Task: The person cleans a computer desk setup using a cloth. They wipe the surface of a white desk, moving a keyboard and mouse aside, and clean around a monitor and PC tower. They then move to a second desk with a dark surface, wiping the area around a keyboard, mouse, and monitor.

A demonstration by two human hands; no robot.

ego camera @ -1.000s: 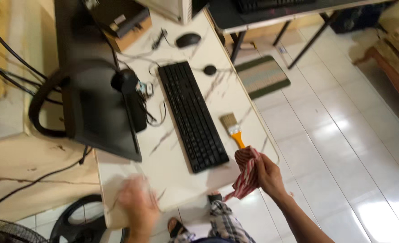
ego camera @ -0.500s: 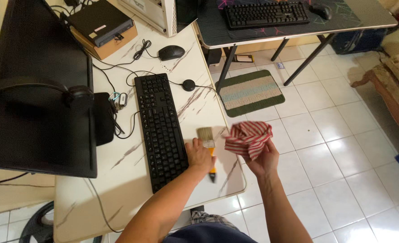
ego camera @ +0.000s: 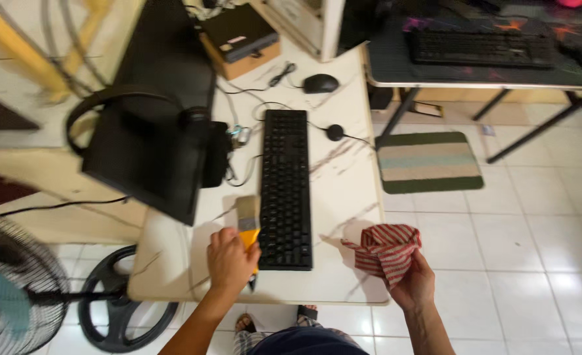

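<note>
My left hand grips a paintbrush by its yellow handle, bristles pointing away from me, over the white desk just left of the black keyboard. My right hand holds a bunched red-and-white striped cloth at the desk's front right edge. The brush tip lies between the keyboard and the black monitor.
A black headset hangs on the monitor. A mouse, cables and a cardboard box lie at the back. A second desk with keyboard stands right, a striped mat on the tiled floor, a fan at left.
My left hand took the brush from the right of the keyboard and carried it across to the left side. The right hand with the cloth stayed near the desk's right edge.
</note>
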